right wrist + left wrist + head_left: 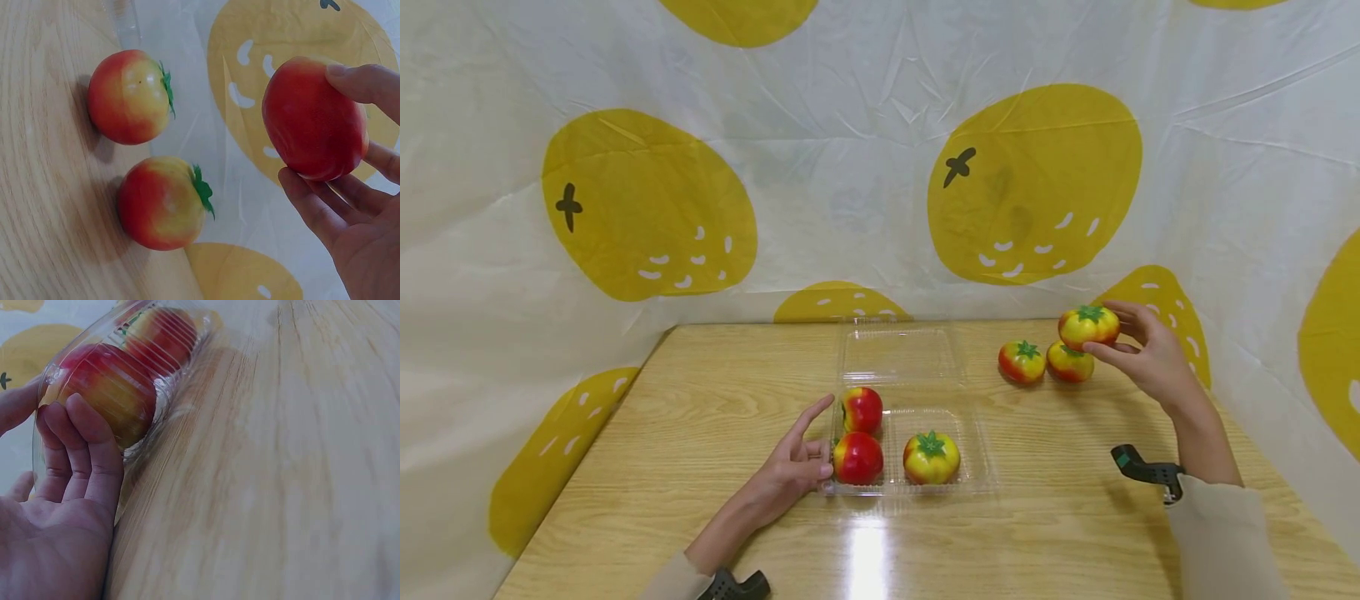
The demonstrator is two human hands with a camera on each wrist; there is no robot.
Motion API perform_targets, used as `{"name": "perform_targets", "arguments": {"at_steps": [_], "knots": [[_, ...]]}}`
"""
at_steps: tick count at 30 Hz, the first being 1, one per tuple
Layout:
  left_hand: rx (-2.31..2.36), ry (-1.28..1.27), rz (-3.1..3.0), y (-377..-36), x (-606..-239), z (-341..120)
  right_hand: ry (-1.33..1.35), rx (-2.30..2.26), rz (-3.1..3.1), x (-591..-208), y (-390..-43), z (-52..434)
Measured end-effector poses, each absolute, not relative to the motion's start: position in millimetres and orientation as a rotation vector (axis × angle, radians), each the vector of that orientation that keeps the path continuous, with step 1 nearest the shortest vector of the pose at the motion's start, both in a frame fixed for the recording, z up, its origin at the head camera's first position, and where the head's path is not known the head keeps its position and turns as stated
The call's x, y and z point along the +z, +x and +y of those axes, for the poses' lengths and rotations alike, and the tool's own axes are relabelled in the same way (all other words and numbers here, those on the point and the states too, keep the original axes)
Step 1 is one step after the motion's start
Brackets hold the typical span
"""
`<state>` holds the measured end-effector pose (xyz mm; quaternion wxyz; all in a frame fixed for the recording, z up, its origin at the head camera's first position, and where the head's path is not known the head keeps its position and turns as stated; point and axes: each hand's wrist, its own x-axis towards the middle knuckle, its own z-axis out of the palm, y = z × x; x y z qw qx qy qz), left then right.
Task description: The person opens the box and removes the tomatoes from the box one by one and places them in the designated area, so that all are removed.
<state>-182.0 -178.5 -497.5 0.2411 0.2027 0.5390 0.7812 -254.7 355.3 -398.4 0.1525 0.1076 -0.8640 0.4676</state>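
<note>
My right hand [1156,354] holds up a red-and-yellow tomato [1087,327] with a green leafy top, between thumb and fingertips. In the right wrist view its red underside faces the camera. Two similar tomatoes, one on the left [1022,362] and one on the right [1070,363], rest on the table just below it. My left hand [790,468] grips the left edge of a clear plastic clamshell container [977,479], its index finger stretched forward. Inside, two tomatoes [858,457] lie tipped over in the left compartment, and one [932,457] sits upright in the right compartment.
The container's open lid [901,354] lies flat toward the back of the wooden table [737,375]. A white curtain [842,208] printed with large yellow fruits surrounds the table at the back and sides.
</note>
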Motion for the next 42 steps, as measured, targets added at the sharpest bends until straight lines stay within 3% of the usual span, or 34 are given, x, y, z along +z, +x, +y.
{"name": "perform_targets", "arguments": {"at_steps": [42], "knots": [[2.137,0.543,1.486,-183.3,-499.0,-178.4,0.15,1.305,-2.402,-430.5,-265.2,389.4]]}}
